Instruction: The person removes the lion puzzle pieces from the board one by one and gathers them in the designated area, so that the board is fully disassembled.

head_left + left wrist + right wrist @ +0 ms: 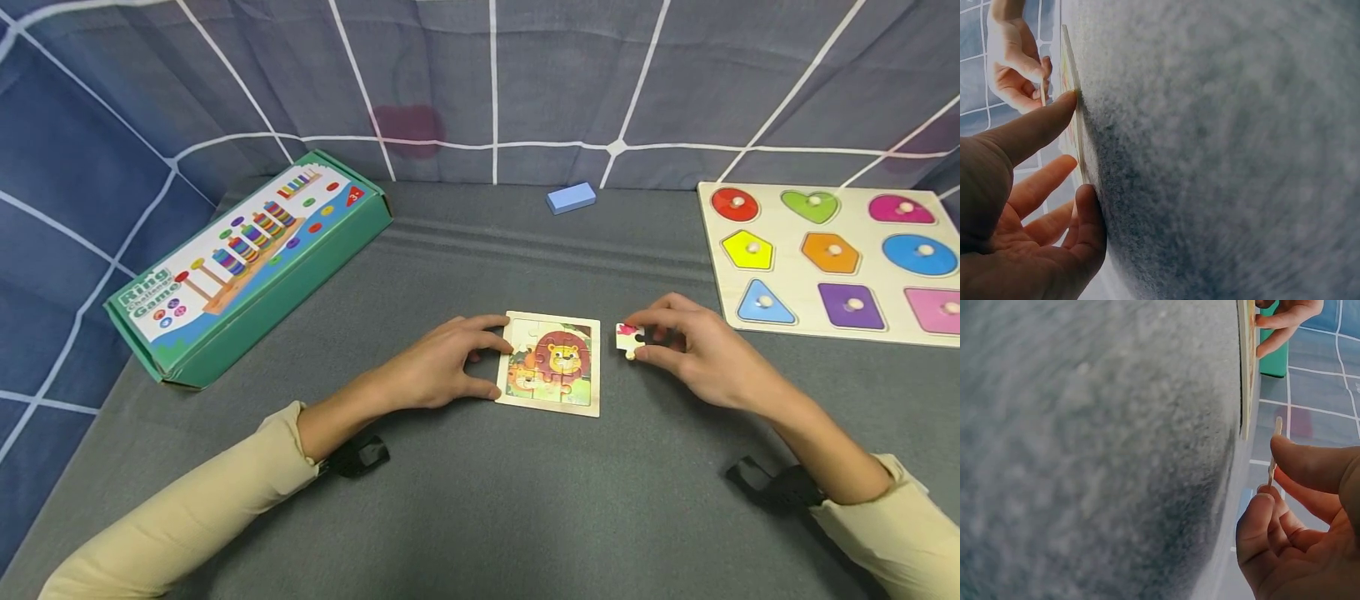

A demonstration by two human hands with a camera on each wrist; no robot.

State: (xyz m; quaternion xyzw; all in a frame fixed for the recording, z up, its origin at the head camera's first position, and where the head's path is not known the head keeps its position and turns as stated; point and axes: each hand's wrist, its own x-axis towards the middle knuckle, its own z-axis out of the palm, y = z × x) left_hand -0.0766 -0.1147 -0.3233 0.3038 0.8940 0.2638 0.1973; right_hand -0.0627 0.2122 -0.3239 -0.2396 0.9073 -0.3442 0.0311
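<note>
A square wooden lion jigsaw puzzle [552,364] lies flat on the grey table in the head view. My left hand [455,363] holds its left side, with the index finger at the upper left corner and the thumb at the lower left. In the left wrist view, the thumb and fingertips of that hand [1041,200] meet the board's thin edge. Just right of the puzzle, my right hand [693,350] pinches a jigsaw piece [626,340] with pink and white print. Seen edge-on in the right wrist view, this piece [1277,437] is between thumb and fingers, apart from the board.
At the back left lies a green ring game box [255,258]. A blue block [571,198] rests near the curtain [555,75]. A wooden peg board [795,250] with several coloured shapes lies to the right, close behind my right hand.
</note>
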